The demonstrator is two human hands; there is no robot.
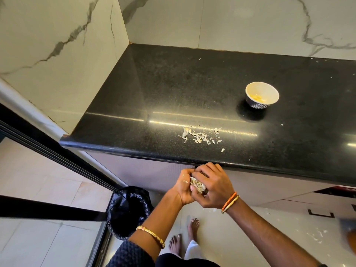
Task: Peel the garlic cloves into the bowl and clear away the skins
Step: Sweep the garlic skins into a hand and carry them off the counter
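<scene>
Garlic skins [198, 185] sit bunched between both hands, just below the front edge of the black counter [173, 83]. Left hand [184, 186] cups the bunch from below with fingers curled around it. Right hand [213, 186] covers it from above, fingers curled over the skins. Loose skin scraps [200, 136] lie on the counter near its front edge. Bowl [262, 94] stands farther right, holding peeled cloves [257, 97]. Bin [128, 211] with a black liner stands on the floor, left of the hands.

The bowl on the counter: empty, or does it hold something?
Not empty. The bowl stands upright on the counter, with pale yellow pieces, apparently peeled garlic, at its bottom.
</scene>
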